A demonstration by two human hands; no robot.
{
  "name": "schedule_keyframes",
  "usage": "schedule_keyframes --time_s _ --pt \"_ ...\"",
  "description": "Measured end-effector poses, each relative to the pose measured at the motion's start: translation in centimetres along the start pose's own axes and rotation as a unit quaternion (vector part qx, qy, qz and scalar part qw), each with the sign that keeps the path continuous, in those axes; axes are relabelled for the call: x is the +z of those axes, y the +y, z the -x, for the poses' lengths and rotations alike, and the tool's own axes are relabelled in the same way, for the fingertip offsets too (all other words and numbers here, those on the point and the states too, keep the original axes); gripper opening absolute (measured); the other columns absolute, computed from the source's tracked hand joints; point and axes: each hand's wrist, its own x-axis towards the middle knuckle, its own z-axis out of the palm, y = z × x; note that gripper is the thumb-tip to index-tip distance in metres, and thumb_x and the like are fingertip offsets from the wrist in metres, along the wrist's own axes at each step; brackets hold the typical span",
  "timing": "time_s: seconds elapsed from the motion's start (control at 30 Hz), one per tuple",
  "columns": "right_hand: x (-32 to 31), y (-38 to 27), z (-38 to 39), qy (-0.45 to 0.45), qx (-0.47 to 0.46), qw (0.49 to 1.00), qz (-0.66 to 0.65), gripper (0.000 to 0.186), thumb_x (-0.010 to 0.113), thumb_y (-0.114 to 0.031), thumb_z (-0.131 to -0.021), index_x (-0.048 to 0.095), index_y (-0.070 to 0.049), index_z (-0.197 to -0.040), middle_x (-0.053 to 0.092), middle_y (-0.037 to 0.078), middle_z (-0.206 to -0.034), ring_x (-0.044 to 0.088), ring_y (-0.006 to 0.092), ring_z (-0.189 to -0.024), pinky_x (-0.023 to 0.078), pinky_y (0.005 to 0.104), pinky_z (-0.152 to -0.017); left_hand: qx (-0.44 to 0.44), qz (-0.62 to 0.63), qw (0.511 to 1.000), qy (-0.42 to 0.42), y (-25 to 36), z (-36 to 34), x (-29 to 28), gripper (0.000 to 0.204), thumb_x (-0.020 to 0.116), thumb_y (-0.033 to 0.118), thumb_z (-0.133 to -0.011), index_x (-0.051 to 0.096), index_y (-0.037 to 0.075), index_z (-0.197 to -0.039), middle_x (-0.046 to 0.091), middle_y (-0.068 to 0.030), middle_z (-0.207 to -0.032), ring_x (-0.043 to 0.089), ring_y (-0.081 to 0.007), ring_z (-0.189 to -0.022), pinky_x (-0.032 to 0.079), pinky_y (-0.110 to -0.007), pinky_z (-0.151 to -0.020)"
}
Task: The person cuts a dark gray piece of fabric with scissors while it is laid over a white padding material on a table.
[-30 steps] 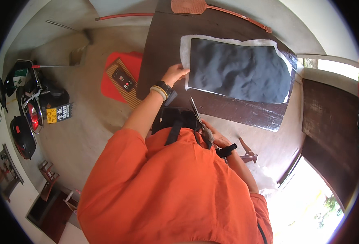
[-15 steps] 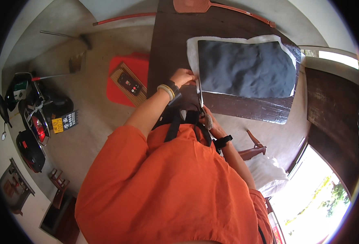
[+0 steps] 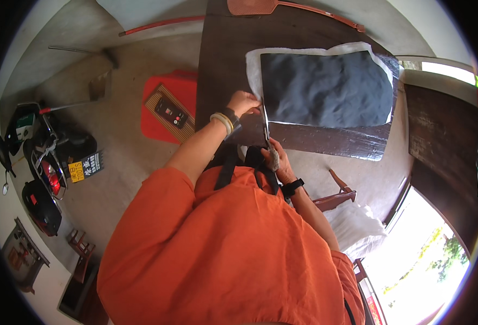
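Observation:
A black sheet (image 3: 325, 89) with a wrinkled surface lies on top of a white fabric-like sheet (image 3: 254, 70), whose border shows along its left and far sides. Both rest on the dark table (image 3: 228, 54). My left hand (image 3: 243, 103) pinches the white sheet's near left edge between thumb and fingers. In my right hand (image 3: 283, 161), at the table's near edge, is a pair of scissors (image 3: 266, 129). Their blades point away from me along the sheet's left edge, just below my left fingers. The handles look wrapped and are partly covered by my fingers.
A rust-coloured fly swatter (image 3: 252, 6) lies at the table's far edge. On a red stool (image 3: 151, 122) left of the table rest a slatted mat and a phone (image 3: 169, 112). A motorbike (image 3: 49, 162) stands far left. White cloth (image 3: 352, 227) covers a wooden chair at right.
My right hand has moved slightly farther forward with the scissors, and the blades look closer together. My left hand keeps its pinch on the sheet's edge.

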Motion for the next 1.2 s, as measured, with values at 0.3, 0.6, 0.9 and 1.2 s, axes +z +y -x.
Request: schedule_keyframes --time_s 0.3,0.6,0.9,1.2 --pt "0.4 1.1 -0.6 -0.063 -0.016 0.998 -0.020 0.062 0.060 -0.022 -0.085 0.028 -0.009 -0.137 0.046 0.002 -0.097 0.043 0.0098 -0.084 0.036 0.0227 -0.074 -0.033 -0.005 0.999 -0.003 -0.3 -0.5 -0.5 0.022 0.067 0.019 -0.079 0.061 -0.001 -0.087 0.064 -0.0068 -0.080 0.063 -0.0124 -0.066 0.053 -0.022 -0.063" --pt "-0.2 0.8 -0.2 -0.052 0.052 0.997 -0.026 0.065 0.059 -0.032 -0.084 0.030 -0.004 -0.135 0.049 0.011 -0.120 0.046 0.0183 -0.110 0.036 0.0283 -0.092 -0.023 0.036 0.999 -0.027 -0.3 -0.2 -1.1 0.016 0.061 0.013 -0.084 0.060 -0.002 -0.090 0.064 -0.0084 -0.083 0.064 -0.0133 -0.069 0.054 -0.023 -0.066" --pt "0.6 1.4 -1.1 0.015 -0.031 0.998 -0.056 0.054 0.063 -0.020 -0.085 0.038 -0.010 -0.132 0.047 -0.005 -0.076 0.043 0.0037 -0.062 0.036 0.0192 -0.054 -0.018 0.038 0.998 -0.053 -0.4 -0.8 -1.1 0.018 0.063 0.012 -0.082 0.059 -0.004 -0.090 0.064 -0.0095 -0.082 0.065 -0.0148 -0.070 0.053 -0.023 -0.066" --pt "0.5 -2.0 0.5 0.007 -0.043 0.999 0.007 0.057 0.062 -0.017 -0.084 0.035 -0.001 -0.132 0.057 0.003 -0.092 0.051 0.0087 -0.081 0.042 0.0214 -0.071 -0.018 0.070 0.997 -0.035 0.3 -0.1 -1.2 0.020 0.061 0.009 -0.079 0.059 -0.008 -0.090 0.064 -0.0130 -0.083 0.065 -0.0197 -0.069 0.053 -0.024 -0.065"
